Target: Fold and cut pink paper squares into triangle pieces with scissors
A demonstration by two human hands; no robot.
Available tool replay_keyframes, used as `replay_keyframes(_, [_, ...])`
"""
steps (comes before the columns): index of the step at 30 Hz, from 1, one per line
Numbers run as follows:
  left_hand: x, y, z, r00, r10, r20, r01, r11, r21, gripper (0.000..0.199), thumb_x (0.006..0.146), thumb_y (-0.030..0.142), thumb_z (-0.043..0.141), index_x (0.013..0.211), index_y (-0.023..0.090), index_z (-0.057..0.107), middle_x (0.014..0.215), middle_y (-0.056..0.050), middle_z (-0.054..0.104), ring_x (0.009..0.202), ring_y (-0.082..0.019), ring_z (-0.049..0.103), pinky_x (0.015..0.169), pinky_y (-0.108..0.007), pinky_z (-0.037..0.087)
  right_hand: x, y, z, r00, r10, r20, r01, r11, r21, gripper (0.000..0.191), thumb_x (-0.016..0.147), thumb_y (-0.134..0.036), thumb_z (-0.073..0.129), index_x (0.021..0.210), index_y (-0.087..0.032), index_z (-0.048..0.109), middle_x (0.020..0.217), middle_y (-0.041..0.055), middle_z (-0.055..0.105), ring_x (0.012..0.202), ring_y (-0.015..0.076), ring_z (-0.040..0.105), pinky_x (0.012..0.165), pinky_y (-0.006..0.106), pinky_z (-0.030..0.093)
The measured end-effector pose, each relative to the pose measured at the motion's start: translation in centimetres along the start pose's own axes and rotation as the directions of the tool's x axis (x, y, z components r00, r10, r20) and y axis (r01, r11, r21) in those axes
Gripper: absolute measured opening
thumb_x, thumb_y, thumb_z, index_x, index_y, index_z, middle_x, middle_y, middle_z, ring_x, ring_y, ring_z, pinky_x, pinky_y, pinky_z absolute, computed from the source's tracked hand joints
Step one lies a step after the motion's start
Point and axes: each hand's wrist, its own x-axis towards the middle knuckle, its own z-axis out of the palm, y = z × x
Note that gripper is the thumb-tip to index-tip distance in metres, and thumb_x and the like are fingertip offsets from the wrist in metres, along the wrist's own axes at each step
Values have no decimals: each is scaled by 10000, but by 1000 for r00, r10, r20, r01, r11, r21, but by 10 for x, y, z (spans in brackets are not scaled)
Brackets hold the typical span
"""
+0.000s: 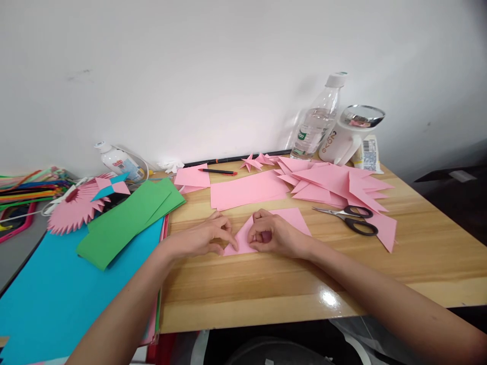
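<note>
A sheet of pink paper (294, 219) lies on the table in front of me, its left end folded to a slanted edge. My left hand (207, 235) is at the paper's left corner, thumb and forefinger closed around the tip. Over the middle of the sheet, my right hand (274, 235) has its fingers curled, with thumb and fingertips pressed together on the folded paper near its front edge. The exact grip under the right fingers is partly hidden. Black-handled scissors (353, 219) lie to the right of the sheet, apart from both hands.
Behind the sheet lie pink strips (247, 190), a pen (217, 172) and a pile of folded pink pieces (331, 182). A water bottle (317, 121) and a white mug (344, 137) stand back right. Green paper (129, 218) rests on blue sheets (49, 284) at left.
</note>
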Motion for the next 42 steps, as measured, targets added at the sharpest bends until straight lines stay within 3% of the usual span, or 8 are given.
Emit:
replay_keyframes(6, [0,0,0,1000,3,5,-3,1000,-4,220,839,129,577,985,264,672,953,-27,473,956,-186,430,917,-324,321,0,4,-3,999,-48,-2,48,997,-58,140,789,-174,680,649,-164,676,597,9,536,706,154,463,702,289,397])
replay_keyframes(13, [-1,0,0,1000,-17,12,17,999,-38,204,831,135,599,978,254,675,948,-22,475,966,-182,428,925,-315,300,-1,6,-2,1000,-17,6,17,997,-72,208,810,-336,674,689,-168,697,638,37,560,794,188,463,720,300,397])
replay_keyframes(23, [0,-1,-1,999,-31,8,32,997,-76,161,838,159,602,943,250,684,929,-20,471,968,-177,435,933,-312,294,0,5,-3,1000,-26,-3,25,998,-65,208,804,-327,682,673,-165,686,631,26,560,766,175,477,743,303,389])
replay_keyframes(42, [-1,3,-3,1000,-2,15,1,1000,6,146,867,182,569,973,249,643,935,-22,458,966,-180,431,925,-318,307,1,4,-3,1000,-24,18,25,997,-79,200,838,-271,646,671,-168,685,651,32,581,780,178,485,772,318,387])
